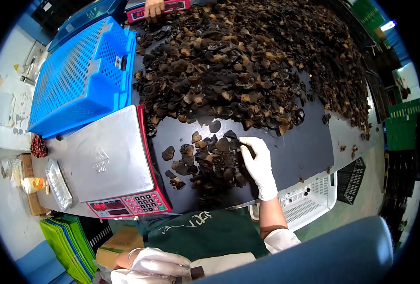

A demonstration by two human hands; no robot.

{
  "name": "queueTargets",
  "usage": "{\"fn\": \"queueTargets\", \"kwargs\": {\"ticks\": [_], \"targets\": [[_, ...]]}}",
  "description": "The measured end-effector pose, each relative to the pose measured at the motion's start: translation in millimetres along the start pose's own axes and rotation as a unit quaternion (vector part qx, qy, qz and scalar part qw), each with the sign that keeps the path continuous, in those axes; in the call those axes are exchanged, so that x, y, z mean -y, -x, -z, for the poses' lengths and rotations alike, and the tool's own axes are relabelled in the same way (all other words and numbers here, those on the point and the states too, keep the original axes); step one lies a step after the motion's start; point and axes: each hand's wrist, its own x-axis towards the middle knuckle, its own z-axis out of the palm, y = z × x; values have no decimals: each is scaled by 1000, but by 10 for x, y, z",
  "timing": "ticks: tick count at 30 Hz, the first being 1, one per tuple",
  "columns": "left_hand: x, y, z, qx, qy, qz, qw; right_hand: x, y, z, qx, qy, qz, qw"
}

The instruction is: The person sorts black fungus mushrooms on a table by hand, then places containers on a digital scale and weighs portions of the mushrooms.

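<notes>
My right hand (258, 165), in a white glove, has thumb and index finger bent together around the edge of a dark fungus piece (232, 136). Below and left of those fingertips lies a small heap of brown-black fungus pieces (214, 158) on the dark table mat (300, 158). Low in the view, close to the body, my left hand (160, 265) is also gloved in white. Its fingers are curled, and a small dark brown thing (197, 272) shows at their tips; what it is cannot be made out.
A large fungus pile (229, 71) covers the far side. On the left are a red-edged scale (108, 156), a blue crate (77, 80) and a clear tray (58, 184). Another person's hand (154, 8) rests at a second scale (176, 5). A white basket (309, 201) stands below the right edge.
</notes>
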Motion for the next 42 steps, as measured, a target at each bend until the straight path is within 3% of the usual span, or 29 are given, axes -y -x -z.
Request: {"fn": "queueTargets", "kwargs": {"ticks": [2, 5, 8, 15, 18, 20, 23, 25, 26, 27, 28, 29, 30, 32, 33, 34, 35, 37, 40, 42], "targets": [[-28, 20, -15, -1, -3, 2, 1000, -5, -8, -42, 1, 12, 24, 1000], [-40, 25, -28, -2, -1, 2, 1000, 30, -66, -174, 31, 54, 142, 988], [-37, 38, -24, -3, 3, 4, 1000, 21, -60, -371, 111, 127, 163, 972], [-60, 53, -26, -9, -1, 1, 1000, 90, 1, -451, 144, 223, 71, 961], [-49, 56, -30, -9, 0, 0, 1000, 111, 4, -470, 136, 244, 99, 955], [-47, 52, -28, -7, -1, 0, 1000, 111, -19, -453, 111, 237, 116, 958], [-66, 49, -24, -8, -3, 3, 1000, 193, -143, -191, 84, 86, 116, 986], [-62, 43, -21, -8, -2, 4, 1000, 124, -144, 68, 47, -47, 65, 996], [-59, 42, -25, -8, -2, 4, 1000, 206, -115, 340, 95, -205, -106, 968], [-45, 32, -5, -8, 1, 3, 1000, 142, -76, 602, 106, -378, -146, 908], [-46, 28, 2, -6, 1, 3, 1000, 41, -97, 652, 108, -574, 8, 811], [-42, 26, -6, -5, 2, 3, 1000, -61, -119, 701, 177, -744, 143, 628], [-35, 20, 0, -4, 3, 4, 1000, -90, -132, 801, 227, -792, 186, 536], [-30, 13, 4, -1, 5, 5, 1000, -96, -99, 827, 144, -723, 117, 666], [-29, -2, 18, 1, 5, 6, 1000, 15, -95, 779, 83, -541, -11, 837], [-26, -10, 20, 2, 4, 6, 1000, 126, -90, 731, 86, -335, -155, 925], [-29, -11, 18, 3, 4, 5, 1000, 340, -203, 639, 159, -186, -176, 953], [-38, -29, 19, 4, 4, 7, 1000, 131, -161, 169, 158, -75, -20, 984], [-72, -59, 14, 3, -1, 10, 1000, 56, -158, -216, 143, 107, 114, 977], [-89, -78, 11, 1, 0, 12, 1000, 54, -127, -283, 179, 161, 97, 966]]}}
